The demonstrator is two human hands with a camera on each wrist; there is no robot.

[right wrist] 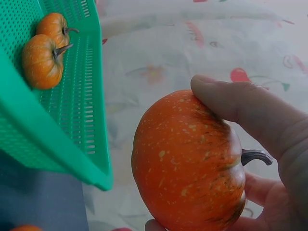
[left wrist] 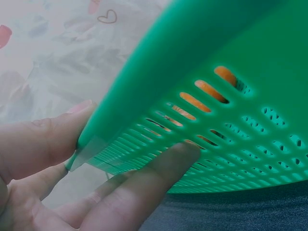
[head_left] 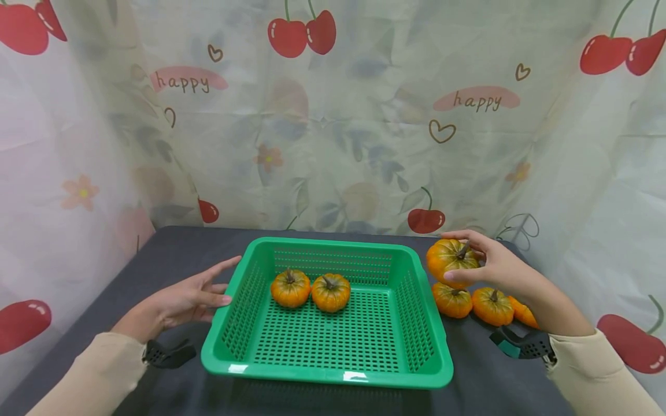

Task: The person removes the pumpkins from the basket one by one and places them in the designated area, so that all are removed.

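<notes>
My right hand (head_left: pixel 491 260) grips a small orange pumpkin (head_left: pixel 448 263) with a dark curved stem, its thumb and fingers around the sides. The held pumpkin is just right of a green plastic basket (head_left: pixel 333 378), above other pumpkins on the table. Inside the basket, toward its back left, two small pumpkins (head_left: pixel 290 288) sit side by side with stems up. My left hand (head_left: pixel 182 300) is at the basket's left rim with fingers extended. In the left wrist view, its thumb touches the rim (left wrist: pixel 120 91) and a fingertip (left wrist: pixel 185 151) lies against the slotted outer wall.
A row of small pumpkins (head_left: pixel 491 306) lies on the dark table (head_left: pixel 179 254) right of the basket, partly hidden by the right forearm. Cloth curtains (head_left: pixel 333 144) with cherry prints enclose the back and both sides. A thin looped wire (head_left: pixel 520 225) stands at the back right.
</notes>
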